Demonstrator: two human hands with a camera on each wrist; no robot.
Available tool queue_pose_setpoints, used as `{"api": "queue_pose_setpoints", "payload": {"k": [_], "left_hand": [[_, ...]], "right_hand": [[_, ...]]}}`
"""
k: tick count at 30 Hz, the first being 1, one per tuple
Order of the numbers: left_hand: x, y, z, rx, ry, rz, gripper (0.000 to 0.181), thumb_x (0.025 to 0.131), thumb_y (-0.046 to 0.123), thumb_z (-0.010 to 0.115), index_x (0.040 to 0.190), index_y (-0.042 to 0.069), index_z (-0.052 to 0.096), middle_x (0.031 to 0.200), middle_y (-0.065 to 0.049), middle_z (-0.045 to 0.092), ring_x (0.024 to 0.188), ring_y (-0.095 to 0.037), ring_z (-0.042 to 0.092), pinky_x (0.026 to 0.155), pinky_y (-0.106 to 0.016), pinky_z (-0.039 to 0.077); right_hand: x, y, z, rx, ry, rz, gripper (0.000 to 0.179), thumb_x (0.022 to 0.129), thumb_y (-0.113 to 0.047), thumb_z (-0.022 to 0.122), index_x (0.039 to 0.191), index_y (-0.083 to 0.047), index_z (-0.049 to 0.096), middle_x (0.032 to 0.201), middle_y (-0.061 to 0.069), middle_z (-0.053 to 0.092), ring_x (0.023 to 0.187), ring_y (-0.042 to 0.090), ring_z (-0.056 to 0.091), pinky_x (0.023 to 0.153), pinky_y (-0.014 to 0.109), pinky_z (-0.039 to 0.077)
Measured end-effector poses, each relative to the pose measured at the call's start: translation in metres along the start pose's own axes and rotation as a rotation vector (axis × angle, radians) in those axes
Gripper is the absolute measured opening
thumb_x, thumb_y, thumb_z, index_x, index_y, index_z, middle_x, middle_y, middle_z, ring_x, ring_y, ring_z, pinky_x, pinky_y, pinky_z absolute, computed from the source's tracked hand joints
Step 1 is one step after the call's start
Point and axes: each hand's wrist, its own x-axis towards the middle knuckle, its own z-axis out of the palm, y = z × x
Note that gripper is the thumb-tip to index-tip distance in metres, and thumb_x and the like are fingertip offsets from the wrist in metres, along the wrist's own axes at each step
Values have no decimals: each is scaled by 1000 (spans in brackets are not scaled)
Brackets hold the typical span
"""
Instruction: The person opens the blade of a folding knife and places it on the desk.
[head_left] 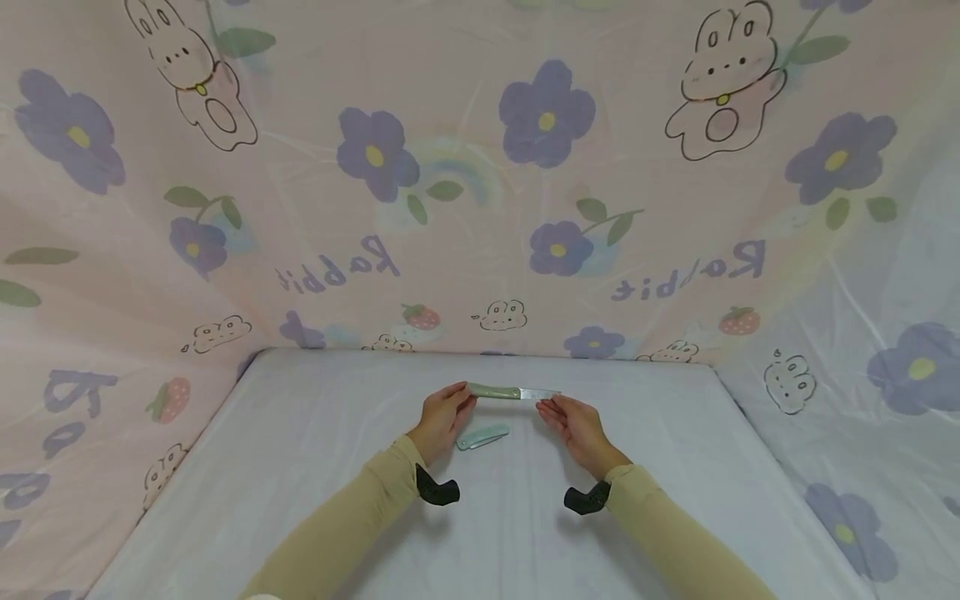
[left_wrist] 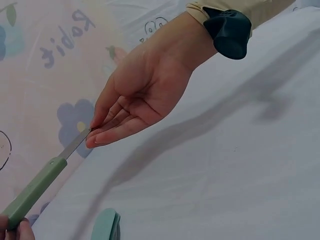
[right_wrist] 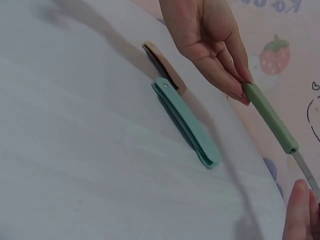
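A folding knife with a pale green handle (head_left: 493, 391) is held level above the table, its blade (head_left: 536, 393) extended to the right. My left hand (head_left: 445, 421) pinches the end of the handle between thumb and fingers. At the other end, the right hand (head_left: 576, 429) pinches the blade near its tip, as the left wrist view also shows. Below them on the table lies a folded turquoise knife (head_left: 482, 437). Beside it in the right wrist view is a tan, long, narrow thing (right_wrist: 167, 67) resembling another folded knife; the head view does not show it.
The white-covered table (head_left: 315, 500) runs back to a patterned fabric wall (head_left: 465, 225) with flowers and rabbits. Similar fabric hangs at left and right. A black band (head_left: 437, 490) sits at the left wrist, another black band (head_left: 587, 498) at the right.
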Motion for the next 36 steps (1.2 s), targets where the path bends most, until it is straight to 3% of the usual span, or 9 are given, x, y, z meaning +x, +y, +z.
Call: {"api": "queue_pose_setpoints", "payload": {"k": [14, 22, 28, 36], "left_hand": [[30, -4, 10, 37, 48, -1, 33, 89, -5, 58, 121, -9, 53, 121, -22, 52, 108, -28, 56, 93, -34, 46], [41, -4, 7, 101, 54, -55, 32, 89, -5, 57, 121, -8, 54, 123, -23, 52, 112, -29, 54, 93, -34, 46], [47, -7, 4, 170, 69, -22, 24, 87, -6, 60, 111, -8, 60, 112, -21, 57, 100, -26, 60, 84, -31, 52], [52, -5, 6, 229, 37, -20, 28, 89, -7, 56, 116, -11, 56, 118, -24, 54, 104, -29, 59, 89, -33, 49]], "right_hand": [[34, -2, -6, -39, 60, 50, 41, 97, -4, 46, 133, 14, 36, 103, 17, 60, 101, 23, 61, 94, 34, 45], [45, 6, -7, -18, 90, 38, 39, 96, -1, 46, 130, 16, 37, 106, 23, 58, 103, 29, 60, 92, 34, 46], [50, 5, -6, -31, 109, 57, 38, 96, -1, 46, 129, 16, 38, 113, 26, 54, 109, 32, 56, 92, 35, 46], [60, 8, -9, -33, 126, 68, 37, 96, -2, 47, 128, 16, 40, 107, 24, 59, 103, 30, 60, 90, 34, 47]]}}
